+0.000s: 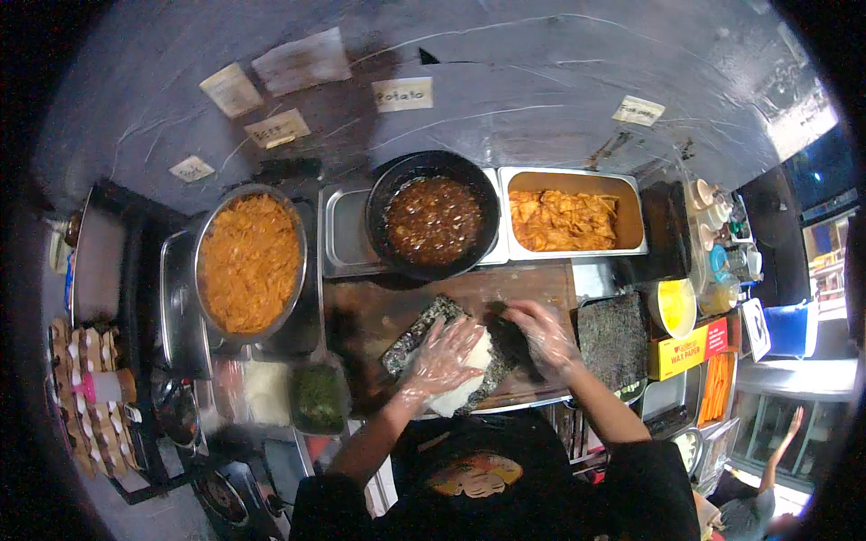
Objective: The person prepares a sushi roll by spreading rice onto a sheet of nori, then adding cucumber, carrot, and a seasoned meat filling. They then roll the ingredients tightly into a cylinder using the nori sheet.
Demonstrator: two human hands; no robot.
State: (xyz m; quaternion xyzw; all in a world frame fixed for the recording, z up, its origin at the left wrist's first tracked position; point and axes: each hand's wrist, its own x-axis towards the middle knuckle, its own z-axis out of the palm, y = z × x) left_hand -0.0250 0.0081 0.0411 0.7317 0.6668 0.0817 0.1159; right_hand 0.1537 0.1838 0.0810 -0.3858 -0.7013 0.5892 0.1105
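Observation:
On the wooden board (379, 304) lies a dark seaweed sheet (423, 328) with a white layer (454, 400), perhaps rice, on part of it. My left hand (443, 355), in a clear plastic glove, rests spread over the sheet and the edge of the white layer. Also gloved, my right hand (544, 338) is at the sheet's right side, fingertips bent together at a dark piece, maybe its corner; whether they grip it is unclear. A stack of seaweed sheets (612, 338) lies to the right of my right hand.
Behind the board stand a black pan of brown sauce (433, 220) and a steel tray of orange-brown slices (565, 220). An oval bowl of orange shredded food (250, 264) is at left. A wax paper box (687, 348) and carrot strips (716, 389) are at right. Another person's raised arm (781, 450) shows lower right.

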